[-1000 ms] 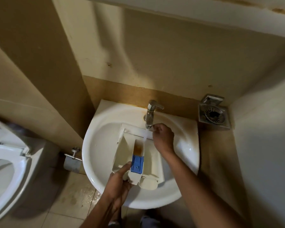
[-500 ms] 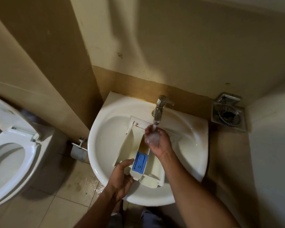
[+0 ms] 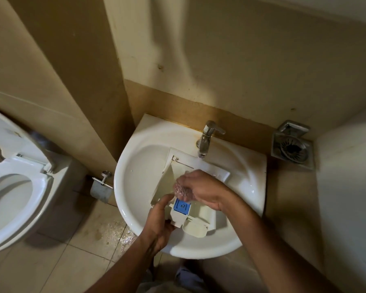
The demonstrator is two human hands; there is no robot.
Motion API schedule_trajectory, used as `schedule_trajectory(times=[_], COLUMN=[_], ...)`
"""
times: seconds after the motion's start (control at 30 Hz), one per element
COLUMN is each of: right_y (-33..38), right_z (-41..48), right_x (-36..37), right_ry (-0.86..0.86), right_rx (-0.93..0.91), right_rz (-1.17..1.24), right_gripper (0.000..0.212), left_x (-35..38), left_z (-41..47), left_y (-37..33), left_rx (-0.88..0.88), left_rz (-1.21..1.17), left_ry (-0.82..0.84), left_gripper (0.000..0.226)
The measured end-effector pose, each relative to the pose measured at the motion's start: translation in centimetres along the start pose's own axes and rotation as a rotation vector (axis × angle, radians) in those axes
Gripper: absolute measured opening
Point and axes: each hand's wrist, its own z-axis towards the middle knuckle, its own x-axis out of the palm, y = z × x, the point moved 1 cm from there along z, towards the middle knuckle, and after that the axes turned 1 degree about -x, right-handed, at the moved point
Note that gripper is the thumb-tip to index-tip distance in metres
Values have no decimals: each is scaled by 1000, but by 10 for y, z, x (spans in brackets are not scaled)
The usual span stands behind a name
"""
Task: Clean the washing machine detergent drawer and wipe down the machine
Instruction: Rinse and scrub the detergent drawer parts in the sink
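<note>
The white detergent drawer [image 3: 199, 216] lies tilted in the white sink [image 3: 123, 187], with its blue insert [image 3: 182, 207] near the front end. My left hand [image 3: 160, 225] grips the drawer's near left corner. Just above the blue insert, my right hand [image 3: 203, 191] hovers over the drawer's middle, cupped, with water splashing in its palm. It hides the middle compartment. The chrome tap [image 3: 206, 138] stands at the back of the sink, over the drawer's far end.
A toilet [image 3: 19, 187] with its lid up stands at the left. A metal paper holder [image 3: 100, 188] hangs between toilet and sink. A square metal grate [image 3: 292, 148] sits right of the sink. The floor tiles [image 3: 114, 231] below the sink are wet.
My right hand has moved from under the tap toward me along the drawer, cupping water, and is now near the blue insert. My left hand keeps its hold.
</note>
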Motion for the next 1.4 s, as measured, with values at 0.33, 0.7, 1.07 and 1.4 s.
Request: schedule_trajectory(times=[0.33,0.7,1.07,1.4], right_y=[-11,-21,-8,-52], right_z=[2,74,23,-29], right_x=[-5,-25,-26,-69], right_ry=[-399,-218,-265,-657], right_rx=[-44,-34,-29,28], right_rz=[-352,1371,-360,-435], right_gripper=[29,20,29,35], left_x=[13,9,12,23], left_z=[-11,-13,-18,-40], left_y=[5,2,-3,-16], left_rx=[39,2,-38,-2], left_rz=[-13,-59,-122,-112], left_ry=[-14,10,23,69], left_gripper=[53,38,44,26])
